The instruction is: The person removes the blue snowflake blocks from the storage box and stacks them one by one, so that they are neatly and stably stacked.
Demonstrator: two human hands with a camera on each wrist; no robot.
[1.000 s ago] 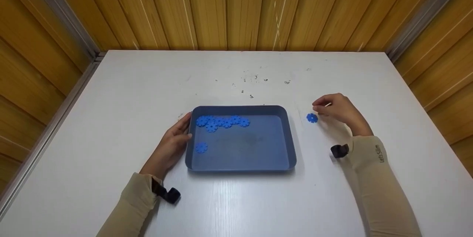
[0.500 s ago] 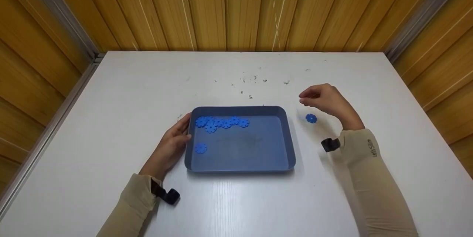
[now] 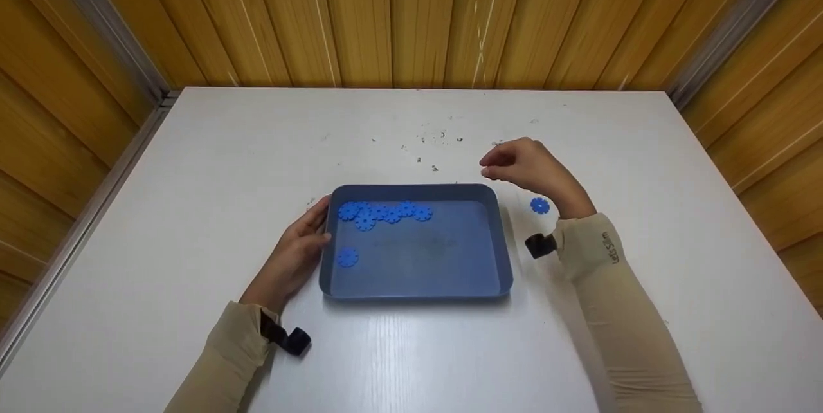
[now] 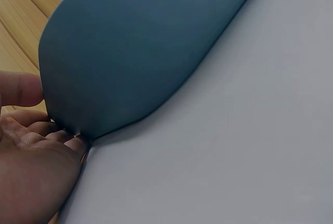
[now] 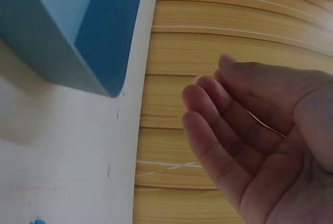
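Observation:
My left hand point(image 3: 297, 252) holds the left side of a blue-grey tray point(image 3: 418, 305), its thumb at the rim. In the left wrist view the fingers point(image 4: 47, 130) lie against the lower edge of the tray wall. Several blue notched plastic discs point(image 3: 365, 221) overlap along the tray's back left, and a single disc point(image 3: 348, 257) lies nearer the front left. Above the table, just beyond the tray's back right corner, is my right hand point(image 3: 530, 172), thumb and forefinger close together. Whether something sits between those fingertips is hidden.
Another blue disc point(image 3: 539, 206) lies on the white table point(image 3: 411, 361), right of the tray. Dark scuffs point(image 3: 434, 168) mark the tabletop behind the tray. A yellow wood-slat wall point(image 3: 418, 20) stands along the back edge.
My right hand has moved left and away from me, from beside the loose disc to the tray's back right corner. The left hand and tray stay nearly still.

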